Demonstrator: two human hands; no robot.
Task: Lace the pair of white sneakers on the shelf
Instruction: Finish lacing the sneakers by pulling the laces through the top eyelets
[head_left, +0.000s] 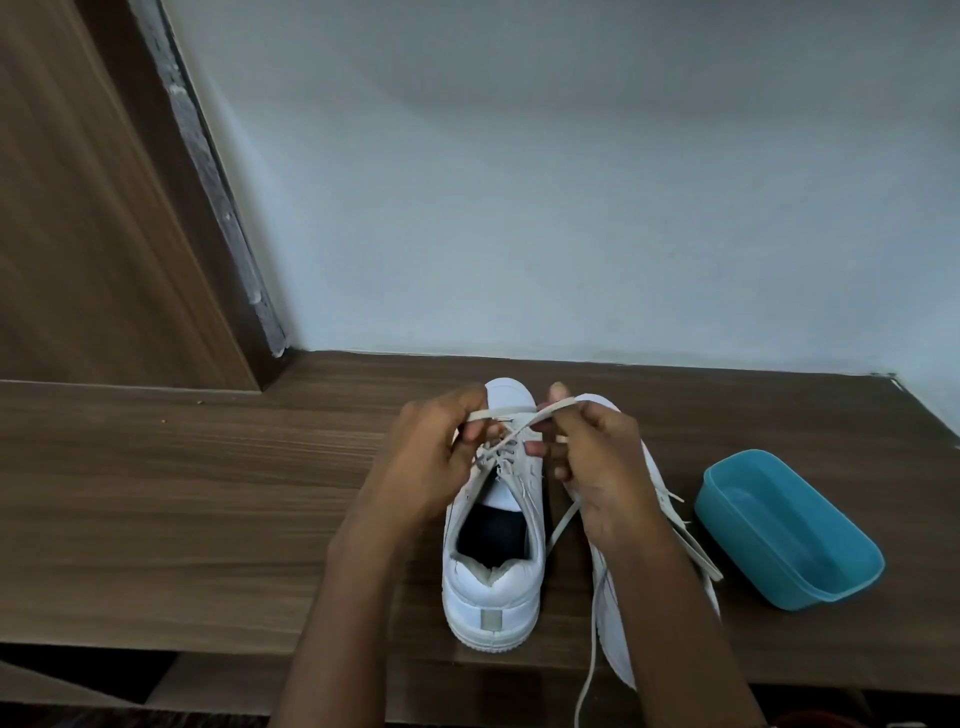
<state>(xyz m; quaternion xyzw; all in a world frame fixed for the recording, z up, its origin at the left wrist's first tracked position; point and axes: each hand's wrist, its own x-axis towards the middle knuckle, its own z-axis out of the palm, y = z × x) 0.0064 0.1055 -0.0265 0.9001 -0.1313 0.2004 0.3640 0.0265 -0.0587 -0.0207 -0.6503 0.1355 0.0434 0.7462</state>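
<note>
Two white sneakers stand side by side on the brown wooden shelf (208, 493), toes toward the wall. The left sneaker (491, 587) has its heel toward me and its lower eyelets laced. My left hand (441, 457) pinches one end of the white lace (511, 434) over the toe, and my right hand (587, 457) pinches the other end; the two ends cross above the eyelets. The right sneaker (618, 639) lies mostly hidden under my right forearm, with a loose lace hanging over the shelf's front edge.
A teal plastic tub (810, 551) sits on the shelf to the right of the shoes. A pale wall rises behind the shelf, and a wooden door panel (104, 208) stands at the left. The shelf's front edge runs just below the sneaker heels.
</note>
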